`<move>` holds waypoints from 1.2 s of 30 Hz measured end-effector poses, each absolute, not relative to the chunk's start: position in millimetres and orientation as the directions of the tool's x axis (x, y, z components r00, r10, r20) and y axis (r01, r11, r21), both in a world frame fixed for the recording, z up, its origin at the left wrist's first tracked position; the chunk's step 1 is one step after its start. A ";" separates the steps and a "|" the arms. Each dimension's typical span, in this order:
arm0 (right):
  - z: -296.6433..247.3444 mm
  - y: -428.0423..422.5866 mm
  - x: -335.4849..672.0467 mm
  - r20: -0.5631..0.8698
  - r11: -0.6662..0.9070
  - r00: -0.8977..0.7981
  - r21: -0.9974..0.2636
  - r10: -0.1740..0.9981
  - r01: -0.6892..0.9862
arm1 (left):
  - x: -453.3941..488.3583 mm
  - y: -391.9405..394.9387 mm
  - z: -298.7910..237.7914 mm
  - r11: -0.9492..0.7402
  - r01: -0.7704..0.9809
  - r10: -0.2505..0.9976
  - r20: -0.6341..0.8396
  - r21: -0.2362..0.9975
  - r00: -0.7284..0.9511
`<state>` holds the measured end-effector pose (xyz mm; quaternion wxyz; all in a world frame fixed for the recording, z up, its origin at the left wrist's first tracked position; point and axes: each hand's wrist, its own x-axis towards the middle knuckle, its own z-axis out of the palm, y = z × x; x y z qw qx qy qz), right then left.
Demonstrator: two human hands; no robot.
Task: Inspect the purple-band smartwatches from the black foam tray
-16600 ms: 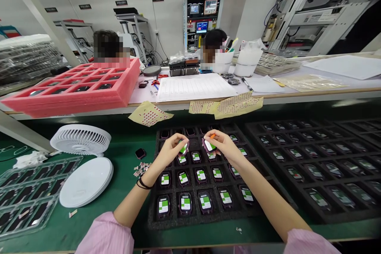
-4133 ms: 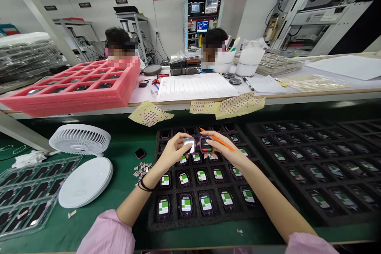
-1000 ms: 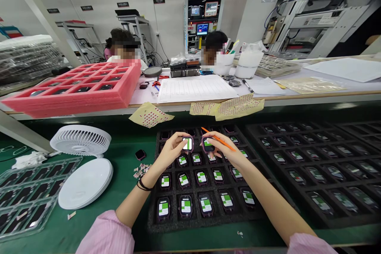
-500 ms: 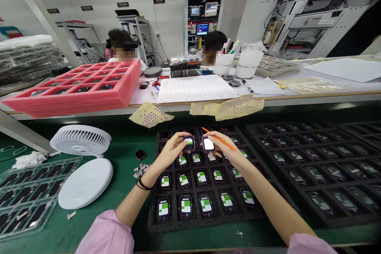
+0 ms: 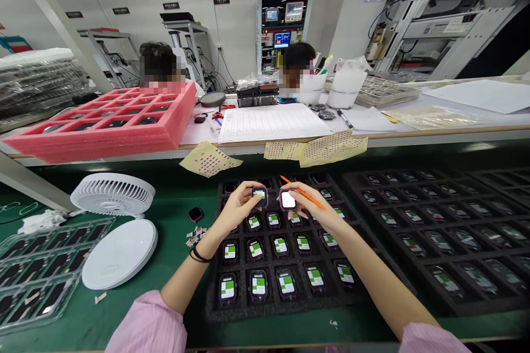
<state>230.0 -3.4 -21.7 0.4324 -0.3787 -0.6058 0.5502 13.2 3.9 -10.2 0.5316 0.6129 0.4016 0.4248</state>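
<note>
My left hand (image 5: 243, 202) grips a smartwatch (image 5: 259, 197) without a strap, its screen showing green and white blocks, with the thumb over the lower part of the screen. In my right hand (image 5: 310, 205) is a second smartwatch (image 5: 287, 199) whose screen glows plain white. An orange stick-like tool (image 5: 304, 193) also lies across the right hand, held slantwise. Both watches are side by side, slightly apart, above a black foam tray (image 5: 242, 311). Several watches with green and white screens (image 5: 259, 285) sit in the tray's compartments.
Another black foam tray (image 5: 375, 284) of watches lies to the right. On the left stand a white fan (image 5: 120, 253) and a clear plastic tray (image 5: 45, 317). A lone watch (image 5: 195, 214) lies near small paper scraps (image 5: 196, 235). A pink foam tray (image 5: 165, 132) rests on the shelf. Two people sit beyond.
Both hands have shifted very slightly left with their watches, and the left watch has turned a little. In the background, one person's head has moved left.
</note>
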 end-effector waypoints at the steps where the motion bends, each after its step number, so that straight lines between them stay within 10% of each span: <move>1: -22.1 -3.3 230.6 0.117 0.120 -0.355 -0.993 0.927 -0.015 | 12.7 4.2 -9.6 -0.109 0.053 0.946 0.087 0.993 0.313; 36: -16.5 -6.5 226.7 0.055 0.056 -0.279 -0.998 0.959 -0.004 | 11.9 5.0 -10.6 -0.087 0.083 0.939 0.054 0.993 0.339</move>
